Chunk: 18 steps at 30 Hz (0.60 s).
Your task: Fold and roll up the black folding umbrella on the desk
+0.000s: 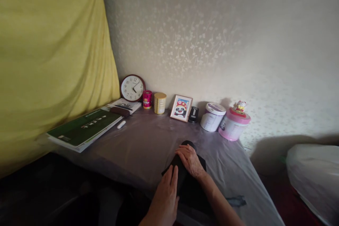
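Note:
A dark black piece of cloth [190, 187], perhaps a garment, lies at the near edge of the table. Its exact kind is hard to make out in the dim light. Across its upper part rests my right hand [190, 160], fingers side by side and laid over the fabric below a rounded black end [189, 144]. My left hand [166, 190] is along the cloth's left side, fingers stretched out and touching it. Part of the fabric is hidden under both hands and my right forearm.
A covered table [143, 144] carries a green book [90, 125], a white oval object [121, 124], a clock [132, 88], two small cans, a panda picture frame [181, 108] and two tubs. A dark blue-grey scrap [236, 201] lies near my right forearm. Yellow curtain [58, 42] hangs left.

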Tool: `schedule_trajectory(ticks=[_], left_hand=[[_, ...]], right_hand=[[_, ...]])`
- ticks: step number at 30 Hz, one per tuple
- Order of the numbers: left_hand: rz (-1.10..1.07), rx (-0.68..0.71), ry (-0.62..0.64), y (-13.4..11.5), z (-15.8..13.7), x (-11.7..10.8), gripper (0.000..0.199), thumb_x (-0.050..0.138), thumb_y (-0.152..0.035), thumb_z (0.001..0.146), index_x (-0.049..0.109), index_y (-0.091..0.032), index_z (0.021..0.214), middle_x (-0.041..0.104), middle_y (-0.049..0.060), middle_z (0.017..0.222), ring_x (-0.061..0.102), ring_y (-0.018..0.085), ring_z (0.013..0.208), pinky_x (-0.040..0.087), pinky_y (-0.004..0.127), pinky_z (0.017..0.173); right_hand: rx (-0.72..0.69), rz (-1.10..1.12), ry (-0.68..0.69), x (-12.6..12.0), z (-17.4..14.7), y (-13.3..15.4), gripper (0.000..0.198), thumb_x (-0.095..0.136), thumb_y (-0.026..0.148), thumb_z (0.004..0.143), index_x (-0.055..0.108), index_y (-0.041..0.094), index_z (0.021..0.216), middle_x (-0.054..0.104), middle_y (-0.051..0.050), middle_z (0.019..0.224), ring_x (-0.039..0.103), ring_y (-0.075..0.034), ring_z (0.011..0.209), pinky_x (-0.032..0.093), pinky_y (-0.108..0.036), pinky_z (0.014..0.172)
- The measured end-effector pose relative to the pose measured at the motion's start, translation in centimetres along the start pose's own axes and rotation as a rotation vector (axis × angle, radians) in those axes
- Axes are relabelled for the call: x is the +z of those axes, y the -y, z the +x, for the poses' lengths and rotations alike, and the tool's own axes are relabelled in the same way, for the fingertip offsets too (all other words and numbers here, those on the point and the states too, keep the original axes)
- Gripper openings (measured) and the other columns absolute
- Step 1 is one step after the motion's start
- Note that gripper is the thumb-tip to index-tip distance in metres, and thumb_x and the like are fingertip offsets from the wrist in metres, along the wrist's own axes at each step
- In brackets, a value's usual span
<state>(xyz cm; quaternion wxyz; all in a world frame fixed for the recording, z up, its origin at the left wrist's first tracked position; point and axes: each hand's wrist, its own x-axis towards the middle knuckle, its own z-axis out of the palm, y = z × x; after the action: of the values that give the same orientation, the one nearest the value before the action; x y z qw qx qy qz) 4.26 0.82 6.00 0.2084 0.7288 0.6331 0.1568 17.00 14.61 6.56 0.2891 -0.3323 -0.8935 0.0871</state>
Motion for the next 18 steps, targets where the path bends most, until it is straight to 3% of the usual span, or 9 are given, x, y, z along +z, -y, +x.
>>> schedule_trajectory(ticks=[4, 7, 11, 15, 18], left_hand=[[-0.015, -0.028, 0.039, -0.3, -0.1, -0.5, 0.079, 0.042, -0.006, 0.072, 0.006, -0.012, 0.142, 0.013, 0.012, 0.15, 0.016, 0.023, 0.137, 0.024, 0.04, 0.11], [-0.038, -0.022, 0.032, -0.3, -0.1, -0.6, 0.078, 0.041, -0.005, 0.072, 0.007, -0.014, 0.142, 0.013, 0.011, 0.151, 0.016, 0.023, 0.137, 0.023, 0.04, 0.11], [-0.064, -0.015, 0.015, -0.1, -0.1, -0.5, 0.077, 0.042, -0.006, 0.073, 0.008, -0.014, 0.142, 0.012, 0.01, 0.151, 0.017, 0.022, 0.137, 0.024, 0.038, 0.11], [-0.101, 0.017, -0.011, 0.2, -0.2, -0.4, 0.076, 0.042, -0.008, 0.074, 0.008, -0.013, 0.142, 0.013, 0.011, 0.151, 0.018, 0.021, 0.137, 0.023, 0.036, 0.111], [-0.143, 0.023, -0.013, 0.5, -0.3, -0.5, 0.076, 0.044, -0.011, 0.075, 0.008, -0.012, 0.142, 0.015, 0.012, 0.15, 0.019, 0.021, 0.137, 0.023, 0.036, 0.111]], right_hand=[[0.046, -0.022, 0.015, 0.2, 1.3, -1.8, 0.034, 0.034, 0.027, 0.094, 0.067, 0.023, 0.088, 0.071, -0.003, 0.095, 0.054, -0.02, 0.109, 0.027, -0.046, 0.104], [0.087, -0.021, 0.023, 0.2, 2.1, -3.1, 0.034, 0.034, 0.027, 0.093, 0.067, 0.022, 0.089, 0.07, -0.003, 0.097, 0.055, -0.019, 0.109, 0.033, -0.04, 0.101], [0.273, -0.048, -0.07, 0.0, 2.1, -4.3, 0.033, 0.033, 0.028, 0.091, 0.064, 0.02, 0.099, 0.068, -0.006, 0.105, 0.058, -0.018, 0.104, 0.038, -0.035, 0.097], [0.447, -0.099, -0.171, -1.4, -0.3, -5.5, 0.035, 0.032, 0.031, 0.088, 0.06, 0.018, 0.105, 0.066, -0.012, 0.105, 0.06, -0.023, 0.101, 0.043, -0.038, 0.091], [0.657, -0.074, -0.229, -3.1, -3.4, -6.2, 0.037, 0.033, 0.037, 0.085, 0.06, 0.018, 0.1, 0.067, -0.012, 0.101, 0.062, -0.023, 0.096, 0.045, -0.036, 0.086]])
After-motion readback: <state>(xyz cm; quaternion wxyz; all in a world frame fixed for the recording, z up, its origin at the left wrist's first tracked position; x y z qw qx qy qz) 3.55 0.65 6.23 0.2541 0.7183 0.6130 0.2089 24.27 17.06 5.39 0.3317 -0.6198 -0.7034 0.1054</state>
